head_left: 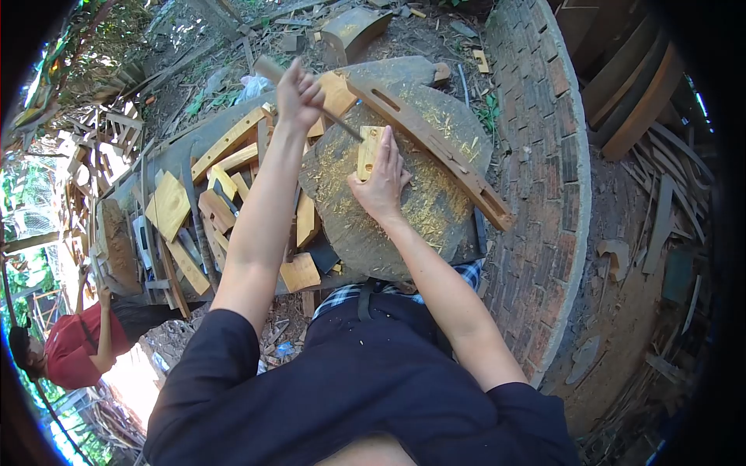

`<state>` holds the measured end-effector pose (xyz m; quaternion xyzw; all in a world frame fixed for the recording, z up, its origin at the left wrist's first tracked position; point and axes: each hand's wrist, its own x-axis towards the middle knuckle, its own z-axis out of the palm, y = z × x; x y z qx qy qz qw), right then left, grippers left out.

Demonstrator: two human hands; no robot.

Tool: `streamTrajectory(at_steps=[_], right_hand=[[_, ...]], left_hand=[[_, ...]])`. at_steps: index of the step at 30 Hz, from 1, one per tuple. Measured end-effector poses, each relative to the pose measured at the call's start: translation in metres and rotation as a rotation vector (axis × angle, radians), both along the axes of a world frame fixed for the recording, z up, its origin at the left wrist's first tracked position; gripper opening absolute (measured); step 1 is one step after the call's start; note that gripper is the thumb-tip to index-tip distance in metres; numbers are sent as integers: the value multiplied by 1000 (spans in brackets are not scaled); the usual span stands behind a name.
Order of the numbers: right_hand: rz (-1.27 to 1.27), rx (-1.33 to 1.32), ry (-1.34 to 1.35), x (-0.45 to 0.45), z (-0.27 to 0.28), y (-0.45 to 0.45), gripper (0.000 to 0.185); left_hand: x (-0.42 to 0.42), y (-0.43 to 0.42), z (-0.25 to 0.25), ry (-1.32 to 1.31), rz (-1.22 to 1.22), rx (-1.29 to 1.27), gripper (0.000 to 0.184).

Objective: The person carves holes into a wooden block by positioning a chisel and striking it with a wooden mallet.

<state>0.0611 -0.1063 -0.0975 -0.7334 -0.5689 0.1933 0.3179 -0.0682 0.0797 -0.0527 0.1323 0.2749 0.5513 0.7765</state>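
Note:
My left hand (300, 97) is closed round a long tool with a thick pale handle (270, 70) and a thin dark metal shaft (342, 124). The shaft slants down to the right, and its tip is at the upper part of a small yellow wooden block (364, 155). That block has round holes or hollows in its face. My right hand (380, 177) grips the block from its right side against a round wooden stump top (342, 221) strewn with shavings. Behind my right hand, a long brown slotted beam (435, 144) lies slanting across the stump.
Left of the stump lie several wood offcuts (168, 206) and bars. A curved wood block (353, 33) lies beyond it. A low brick wall (536, 186) runs along the right. At the far left is another person in a red shirt (78, 349).

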Motion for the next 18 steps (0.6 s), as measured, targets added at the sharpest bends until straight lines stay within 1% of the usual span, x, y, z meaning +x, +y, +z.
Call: streamTrajectory(at_steps=[1,2,3,5,7,8,10,11,12,13,15,18], right_hand=[[12,-1,-12,1,0,0,113],[19,6,-11,4,1,2,113],[54,-2,14,7,2,3,112],[96,-9,38,16,2,4,111],[311,-74,36,31,5,4,105],[328,-83,35,39,8,0,105],[552,-188,-142,52,23,1,95],[516,-202,-191,53,33,-1,83],[517,-199,-198,55,34,0,83],[505,-150,-213,58,34,0,78],[469,-52,-247,58,35,0,67],[477,6,-201,58,29,6,65]], left_hand=[[-14,-10,-5,2,5,4,35],[-27,-19,-10,-57,22,39,37],[-34,-28,-6,-116,40,77,39],[-41,-35,-2,-121,74,76,40],[-41,-44,13,-102,125,60,47],[-40,-48,20,-48,136,109,49],[-39,-55,30,52,151,220,50],[-37,-56,37,49,162,225,50],[-34,-57,41,118,205,258,50],[-28,-60,44,184,244,287,50],[-19,-63,49,203,283,290,49],[-5,-64,58,247,342,322,47]])
